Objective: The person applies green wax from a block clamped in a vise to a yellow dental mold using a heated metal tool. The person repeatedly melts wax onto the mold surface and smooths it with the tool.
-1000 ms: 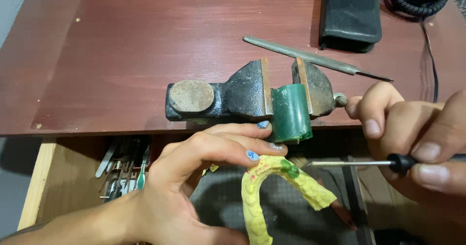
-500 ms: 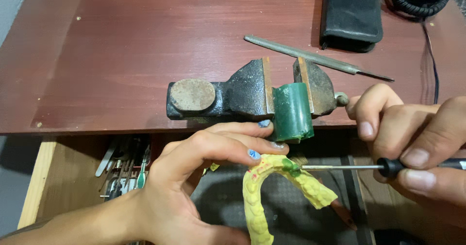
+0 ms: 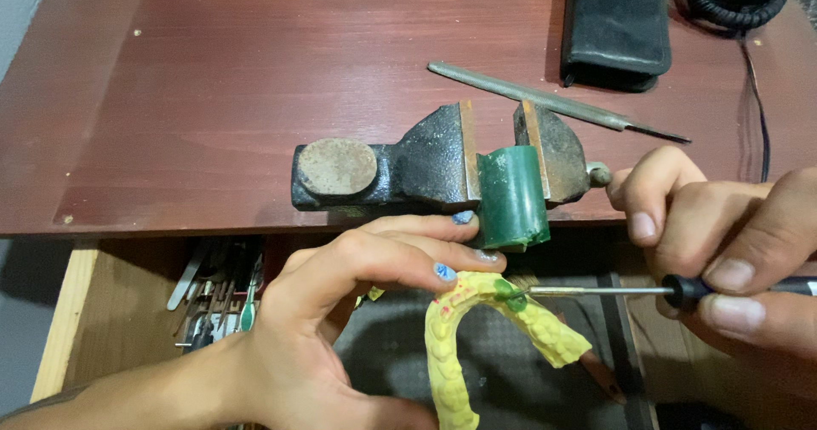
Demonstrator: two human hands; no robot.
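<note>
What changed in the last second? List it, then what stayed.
The right hand slid the thin tool leftward until its tip met the green spot on the yellow dental cast. The left hand kept gripping the cast; the vise, green block and file stayed put.

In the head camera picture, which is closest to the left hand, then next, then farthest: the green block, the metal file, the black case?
From the left hand:
1. Green block, clamped in the vise, touching the fingertips.
2. Metal file, lying on the table behind the vise.
3. Black case, at the table's far edge, to the right.
</note>
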